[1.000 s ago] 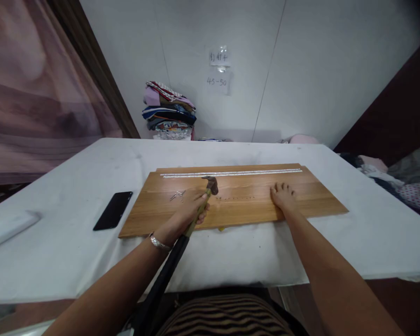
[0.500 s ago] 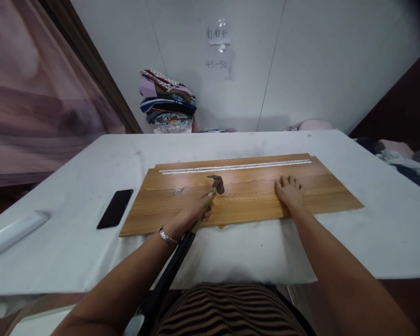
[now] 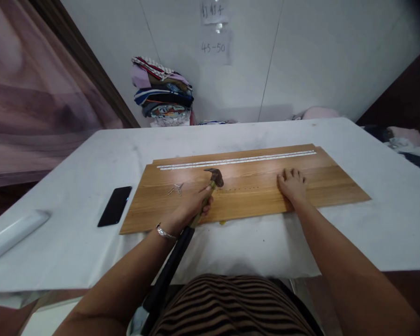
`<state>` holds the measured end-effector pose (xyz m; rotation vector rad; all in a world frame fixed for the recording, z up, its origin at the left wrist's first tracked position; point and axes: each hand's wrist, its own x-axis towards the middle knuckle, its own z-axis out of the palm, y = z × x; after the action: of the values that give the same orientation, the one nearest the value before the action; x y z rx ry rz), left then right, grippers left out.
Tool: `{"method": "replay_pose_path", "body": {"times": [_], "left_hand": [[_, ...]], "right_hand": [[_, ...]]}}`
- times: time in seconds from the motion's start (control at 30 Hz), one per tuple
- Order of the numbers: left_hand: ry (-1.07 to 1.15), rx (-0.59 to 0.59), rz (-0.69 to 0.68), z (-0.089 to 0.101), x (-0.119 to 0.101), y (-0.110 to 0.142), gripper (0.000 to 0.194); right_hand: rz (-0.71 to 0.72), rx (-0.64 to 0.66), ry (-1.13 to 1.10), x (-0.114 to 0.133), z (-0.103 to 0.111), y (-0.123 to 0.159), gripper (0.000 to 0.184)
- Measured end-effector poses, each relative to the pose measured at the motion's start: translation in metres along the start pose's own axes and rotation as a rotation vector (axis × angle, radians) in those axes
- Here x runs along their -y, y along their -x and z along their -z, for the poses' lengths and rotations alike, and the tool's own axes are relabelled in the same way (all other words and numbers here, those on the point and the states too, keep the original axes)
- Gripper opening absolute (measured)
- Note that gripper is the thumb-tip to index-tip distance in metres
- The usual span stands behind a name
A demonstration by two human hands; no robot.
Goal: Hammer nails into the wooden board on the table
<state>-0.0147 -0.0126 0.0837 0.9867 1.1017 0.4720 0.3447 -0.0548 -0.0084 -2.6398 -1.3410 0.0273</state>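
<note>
One hammer [image 3: 185,241] in left hand [image 3: 195,201], head [image 3: 217,177] projecting beyond grip.

Wall [image 3: 301,60]: dim, grey, evenly lit; soft shadow beside the clothes pile [image 3: 164,95]
Tape [image 3: 219,29]: small bright glare above the paper [image 3: 215,49]
Board [image 3: 248,203]: pale sheen, grain readable, nails [image 3: 177,188] slightly soft
Table [image 3: 238,252]: dull white, shadowed by the board's front edge
Curtain [image 3: 31,93]: murky, stretched sideways
Top-right corner: sinks to black

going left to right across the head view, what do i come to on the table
white rounded object → black phone → small pile of nails → hammer head → right hand
</note>
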Motion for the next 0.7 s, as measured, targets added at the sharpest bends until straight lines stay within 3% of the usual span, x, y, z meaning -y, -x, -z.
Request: {"method": "replay_pose_path", "body": {"times": [0.33,0.7], "left_hand": [[-0.098,-0.024,0.063,-0.0051,-0.0011,0.0072,0.029],[-0.076,0.016,-0.007,-0.0012,0.0004,0.0048,0.026]], "right_hand": [[0.0,-0.005,-0.006,0.003,0.004,0.004,0.058],[0.013,-0.016,0.024,0.0011,0.003,0.0035,0.059]]}}
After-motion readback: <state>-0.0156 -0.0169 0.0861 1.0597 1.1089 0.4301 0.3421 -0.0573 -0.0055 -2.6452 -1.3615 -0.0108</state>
